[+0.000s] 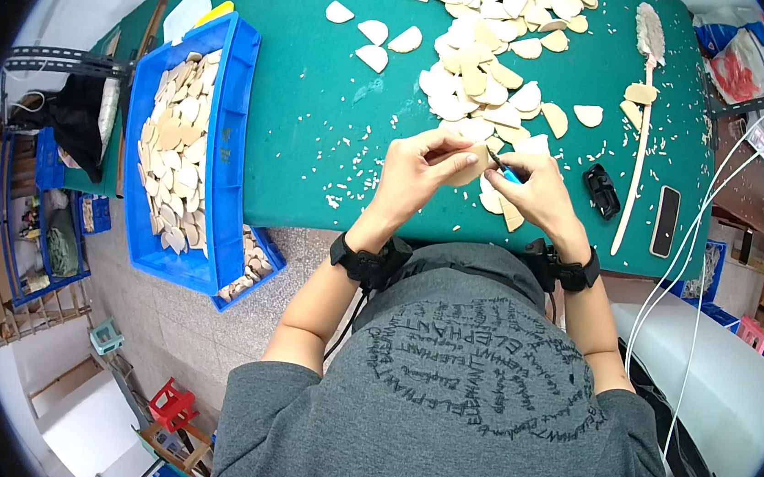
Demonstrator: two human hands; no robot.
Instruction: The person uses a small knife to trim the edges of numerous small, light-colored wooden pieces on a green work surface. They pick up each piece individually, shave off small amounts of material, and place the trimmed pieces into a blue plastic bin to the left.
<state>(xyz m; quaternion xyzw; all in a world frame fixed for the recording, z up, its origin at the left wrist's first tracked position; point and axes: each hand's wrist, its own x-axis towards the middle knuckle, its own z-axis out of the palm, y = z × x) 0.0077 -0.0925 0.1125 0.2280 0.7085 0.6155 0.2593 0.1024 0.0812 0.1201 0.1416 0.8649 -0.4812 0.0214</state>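
My left hand (pixel 418 170) pinches a beige half-moon pad (pixel 473 166) near the table's front edge. In my right hand (pixel 540 199) is a small blue-handled tool (pixel 509 173) with a dark tip, its exact kind hidden by the fingers. That tip is at the pad's right edge; whether it touches cannot be told. Just beyond both hands lies a large loose pile of similar pads (pixel 476 73), spreading to the far edge. Small pale trimmings (pixel 353 158) are scattered on the green table (pixel 313 94) around my hands.
To the left, a blue crate (pixel 231 132) holds many pads, above another blue crate (pixel 258 286) with pieces in it. On the right lie a long stick with a fluffy head (pixel 641 125), a black holder (pixel 601 190) and a phone (pixel 666 222). White cables (pixel 702 214) hang beside the table.
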